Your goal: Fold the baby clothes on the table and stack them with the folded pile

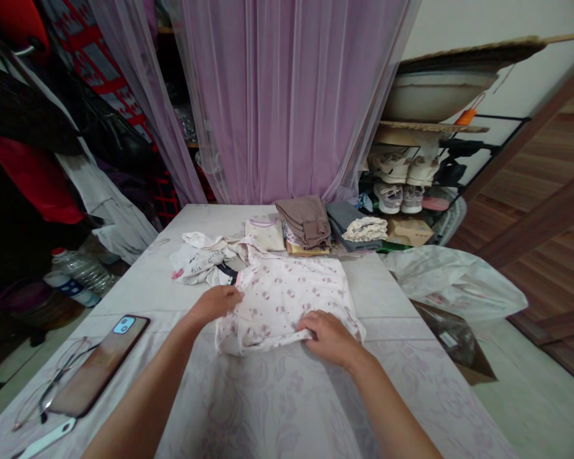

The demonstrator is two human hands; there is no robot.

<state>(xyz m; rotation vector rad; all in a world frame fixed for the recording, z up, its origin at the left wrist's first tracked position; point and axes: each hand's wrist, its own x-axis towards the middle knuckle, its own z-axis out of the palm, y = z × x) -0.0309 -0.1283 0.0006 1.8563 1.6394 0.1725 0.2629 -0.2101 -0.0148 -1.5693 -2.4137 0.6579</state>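
Observation:
A white children's shirt (291,290) with a small printed pattern lies spread on the table in front of me. My left hand (217,303) has its fingers closed on the shirt's left edge, near a strip of pink trim. At the near edge, my right hand (329,336) pinches the cloth between thumb and fingers, and the edge is turned up there. Just beyond my left hand sits a crumpled pile of light clothes (198,264) with dark print, partly touching the shirt.
Folded brown trousers (306,220), a cream garment (264,234) and dark grey clothing (351,223) are stacked at the table's far edge. A phone (100,366), eyeglasses (52,382) and a white-handled tool (48,440) lie at left. A plastic bag (459,280) stands right of the table.

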